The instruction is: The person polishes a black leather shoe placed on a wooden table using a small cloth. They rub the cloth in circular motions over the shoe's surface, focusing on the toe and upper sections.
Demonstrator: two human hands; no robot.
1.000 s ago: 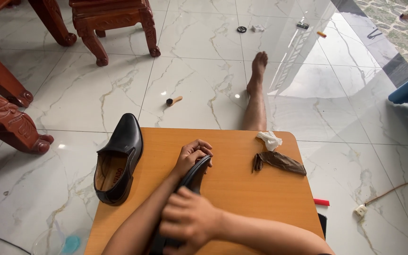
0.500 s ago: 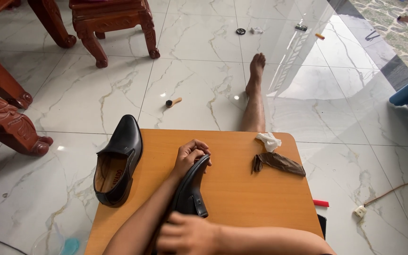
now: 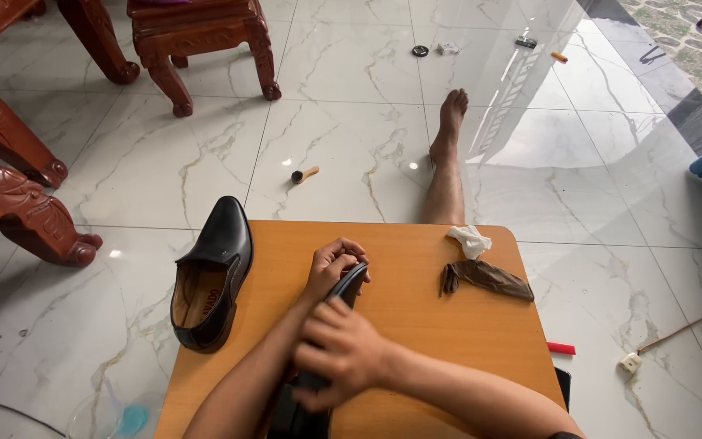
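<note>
A black leather shoe (image 3: 349, 284) lies on its side on the small orange-brown table (image 3: 416, 325), toe pointing away from me. My left hand (image 3: 332, 264) grips its toe end. My right hand (image 3: 340, 351) lies over the shoe's middle, fingers curled on the leather; whether it holds a cloth I cannot tell. The heel end is hidden under my arms. The second black shoe (image 3: 211, 275) rests on the table's left edge, opening up, hanging partly over the floor.
A crumpled white cloth (image 3: 469, 241) and a brown rag (image 3: 487, 278) lie at the table's right. My bare leg (image 3: 447, 158) stretches over the marble floor. A small brush (image 3: 302, 175) lies on the tiles. Carved red wooden furniture (image 3: 18, 203) stands left and behind.
My right hand slid forward along the shoe from its heel end to its middle. The left hand stayed on the toe. The view shifted slightly.
</note>
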